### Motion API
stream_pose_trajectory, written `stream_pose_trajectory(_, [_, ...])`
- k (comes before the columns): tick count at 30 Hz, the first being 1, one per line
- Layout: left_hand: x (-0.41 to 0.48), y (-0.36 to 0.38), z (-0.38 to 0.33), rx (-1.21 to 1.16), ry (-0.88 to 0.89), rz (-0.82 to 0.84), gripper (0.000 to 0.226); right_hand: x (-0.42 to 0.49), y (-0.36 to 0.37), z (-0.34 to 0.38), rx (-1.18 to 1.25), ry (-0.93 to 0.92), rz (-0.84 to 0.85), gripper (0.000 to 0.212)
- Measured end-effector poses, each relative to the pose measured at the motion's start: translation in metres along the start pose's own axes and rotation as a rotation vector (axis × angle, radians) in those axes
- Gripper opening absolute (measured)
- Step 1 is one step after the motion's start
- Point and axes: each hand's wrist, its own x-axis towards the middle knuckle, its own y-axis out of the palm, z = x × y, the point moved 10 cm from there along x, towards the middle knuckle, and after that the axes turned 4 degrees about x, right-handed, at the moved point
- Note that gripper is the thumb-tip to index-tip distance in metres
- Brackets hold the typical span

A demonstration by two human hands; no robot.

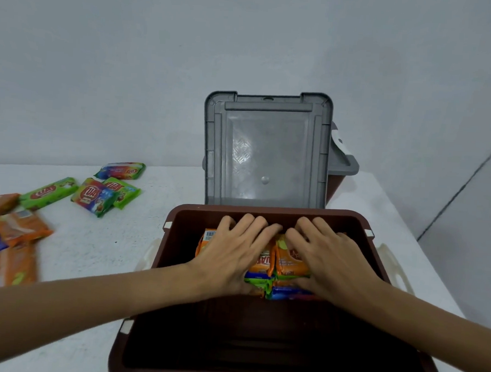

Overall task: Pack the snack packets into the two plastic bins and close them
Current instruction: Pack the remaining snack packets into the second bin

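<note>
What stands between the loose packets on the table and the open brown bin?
Nothing visible. The loose packets lie left of the brown bin on bare table; the grey lid stands upright behind it. Both hands, left hand and right hand, lie on packets inside.

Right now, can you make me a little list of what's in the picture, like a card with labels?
bin: brown plastic bin, open, partly filled at its far end
lid: grey lid standing upright behind the bin
left hand: left hand flat on the packets in the bin
right hand: right hand flat on the same packets
loose packets: green and orange packets on the table, left of the bin
table: white table
second bin: partly seen behind the lid
</note>
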Motion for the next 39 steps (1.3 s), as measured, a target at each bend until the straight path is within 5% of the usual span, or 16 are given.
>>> stream_pose_trajectory(7, [-0.017, -0.003, 0.006, -0.143, 0.142, 0.116, 0.082, -0.003, -0.001, 0.009, 0.001, -0.047, 0.079, 0.074])
stream_pose_trajectory(23, [-0.025, -0.012, 0.041, -0.319, 0.082, 0.135, 0.069, 0.005, -0.010, 0.013, 0.098, -0.067, 0.188, 0.065])
stream_pose_trajectory(27, [-0.038, -0.047, 0.085, -0.600, -0.035, -0.045, 0.040, 0.024, -0.042, 0.024, 0.208, -0.115, 0.098, 0.049])
stream_pose_trajectory(32, [-0.085, -0.071, 0.164, -0.671, -0.284, -0.258, 0.021, 0.075, -0.068, 0.063, 0.312, -0.190, -0.004, 0.037])
stream_pose_trajectory(39, [-0.168, -0.056, 0.266, -0.631, -0.622, -0.267, 0.016, 0.157, -0.075, 0.159, 0.411, -0.398, -0.093, 0.038])
